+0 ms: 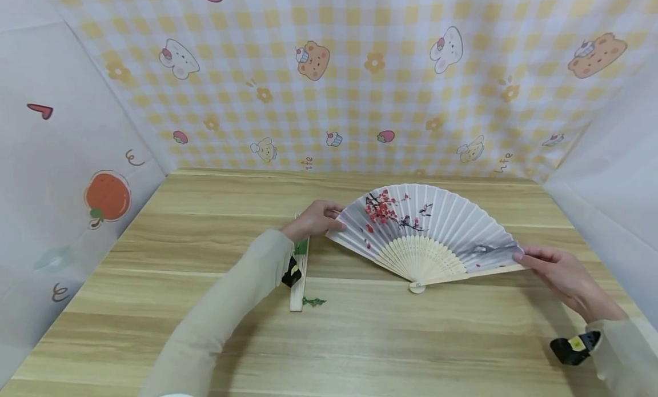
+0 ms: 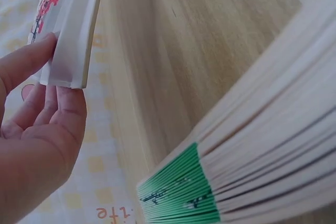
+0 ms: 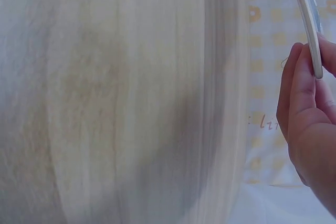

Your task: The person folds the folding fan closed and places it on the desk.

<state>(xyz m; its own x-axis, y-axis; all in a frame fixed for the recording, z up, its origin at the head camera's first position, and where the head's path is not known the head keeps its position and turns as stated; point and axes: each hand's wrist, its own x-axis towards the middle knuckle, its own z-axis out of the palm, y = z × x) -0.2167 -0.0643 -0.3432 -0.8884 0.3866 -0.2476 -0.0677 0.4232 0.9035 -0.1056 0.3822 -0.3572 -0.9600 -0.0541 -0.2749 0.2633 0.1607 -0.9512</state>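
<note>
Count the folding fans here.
2: a spread blossom-print fan in the left hand and right hand; a closed green fan on the table, partly hidden by a sleeve.

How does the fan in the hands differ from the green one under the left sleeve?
The white fan is spread wide; the green fan is folded narrow.
The left hand and right hand pinch the white fan's ends; the green fan lies on the table.
The white fan shows red blossoms; the green fan shows dark markings on green.
Both have pale ribs.
</note>
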